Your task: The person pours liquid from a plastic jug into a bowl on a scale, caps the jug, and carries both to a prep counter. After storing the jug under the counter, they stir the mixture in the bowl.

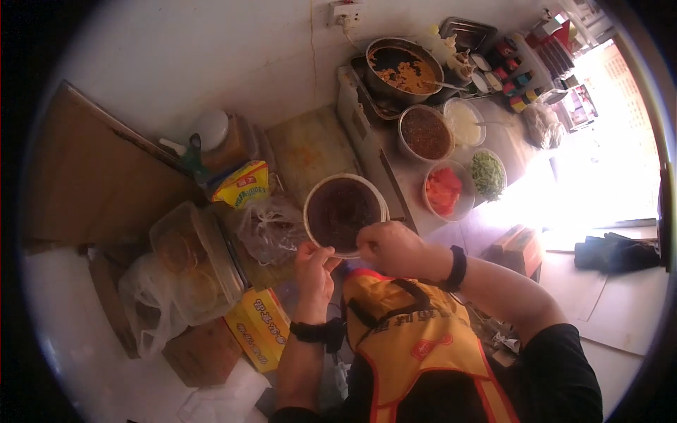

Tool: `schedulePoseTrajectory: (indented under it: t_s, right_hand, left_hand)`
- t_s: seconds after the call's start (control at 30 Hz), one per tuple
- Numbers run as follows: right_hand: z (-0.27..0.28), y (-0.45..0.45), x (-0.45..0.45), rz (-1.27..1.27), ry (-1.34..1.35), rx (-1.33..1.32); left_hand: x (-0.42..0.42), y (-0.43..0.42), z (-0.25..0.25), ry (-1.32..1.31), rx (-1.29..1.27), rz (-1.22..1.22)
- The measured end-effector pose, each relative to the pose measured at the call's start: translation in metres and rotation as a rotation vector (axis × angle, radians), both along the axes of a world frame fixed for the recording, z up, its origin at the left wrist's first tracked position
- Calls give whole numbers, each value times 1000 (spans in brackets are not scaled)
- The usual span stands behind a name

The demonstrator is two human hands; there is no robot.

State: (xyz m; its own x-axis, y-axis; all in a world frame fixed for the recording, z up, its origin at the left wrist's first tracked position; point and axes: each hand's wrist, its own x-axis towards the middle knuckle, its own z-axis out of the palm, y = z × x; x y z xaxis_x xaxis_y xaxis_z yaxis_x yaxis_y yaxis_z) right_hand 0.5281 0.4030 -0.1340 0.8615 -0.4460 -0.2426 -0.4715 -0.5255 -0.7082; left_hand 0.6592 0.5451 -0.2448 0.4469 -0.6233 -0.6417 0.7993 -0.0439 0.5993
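Observation:
A round white tub (383, 199) with a dark brown, swirled content is held in front of the yellow apron (409, 317). My left hand (315, 271) pinches the near left part of its rim between thumb and fingers. Over the near right rim, my right hand (395, 248) is closed in a fist with its fingers curled down. Whatever lies inside that fist is hidden. A crumpled clear plastic bag (266, 229) is just left of the tub.
On the right counter stand a large pot (374, 81) of orange-brown food, a bowl of dark red sauce (426, 134), a tub of red slices (444, 190) and chopped greens (487, 175). A yellow packet (242, 185) and clear container (194, 261) are left; a yellow box (255, 328) is below.

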Motion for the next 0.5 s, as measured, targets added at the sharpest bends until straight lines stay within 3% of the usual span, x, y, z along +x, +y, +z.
schedulePoseTrajectory:
  t_s: [0.13,0.27,0.33,0.5]
  right_hand:
    - [-16,1,8,-80,-196,82]
    - [-14,-7,1,-146,-144,-18]
    - [-2,-7,-4,11,-14,-57]
    - [-13,5,1,-17,-85,45]
  left_hand:
    - [2,-2,1,4,6,-3]
    - [1,-1,7,16,14,10]
    - [1,0,6,22,6,22]
    - [2,1,-2,8,1,1]
